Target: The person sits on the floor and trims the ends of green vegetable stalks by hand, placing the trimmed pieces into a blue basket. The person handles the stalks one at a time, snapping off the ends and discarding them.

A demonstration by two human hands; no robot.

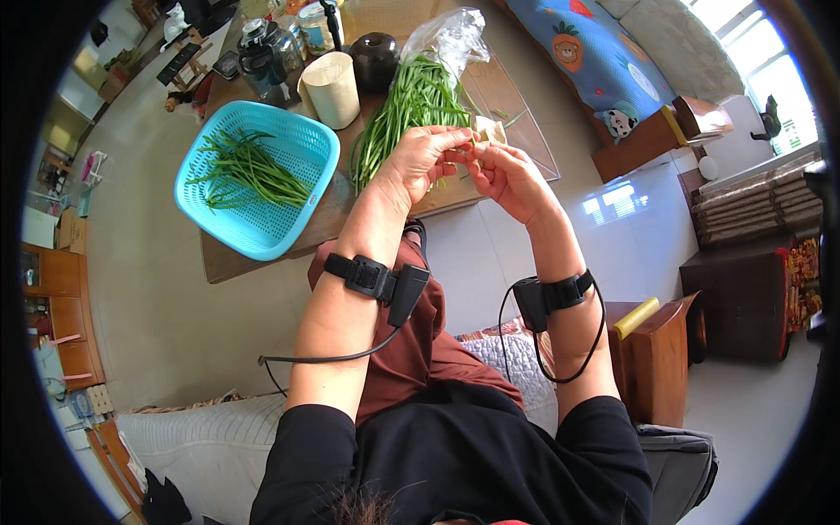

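My left hand (426, 157) and my right hand (508, 174) meet above the near edge of the wooden table, with their fingertips close together. Between the fingertips a small piece of green stalk (474, 139) shows; the fingers hide most of it. Just beyond my hands lies a large bunch of long green leaves, which look like garlic chives (410, 98), partly in a clear plastic bag (453, 33). To the left stands a light-blue perforated plastic basket (262, 246) with a smaller bunch of the same greens (259, 174) in it.
A roll of pale paper (331, 88), a dark round pot (375, 62), a dark lidded jug (261, 59) and several jars stand at the table's back left. Loose leaf bits lie on the wooden table (525, 141) at right. Cables hang from the black straps on both forearms.
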